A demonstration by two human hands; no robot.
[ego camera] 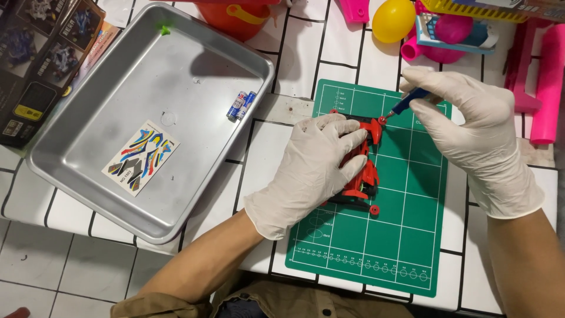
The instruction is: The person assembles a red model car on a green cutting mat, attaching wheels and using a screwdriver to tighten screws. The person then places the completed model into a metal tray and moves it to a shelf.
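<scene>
On a green cutting mat (406, 235) laid over the white-tiled counter (35, 247), the left hand (315, 168), in a white glove, lies over a red toy race car (362, 171) and presses it down, fingers curled around the body so that its grip is closed on the car. The car sits near the middle of the mat, partly hidden under the palm, with small red rollers showing at its front and rear corners. The right hand (471, 129), also gloved, pinches a blue-handled screwdriver (406, 104) between thumb and fingertips, its grip shut on the handle; the tool tilts down to the left, and its tip meets a red roller at the upper corner of the car. To the left of the mat rests a metal tray (88, 171), holding a colourful sticker sheet (141, 156) and two small blue-and-white batteries (241, 105) side by side near its right wall. Dark printed boxes (41, 53) lie at the upper left, touching the tray's edge. Along the top are an orange bucket (235, 17), a yellow plastic egg (393, 19) and pink plastic toys (547, 76).
</scene>
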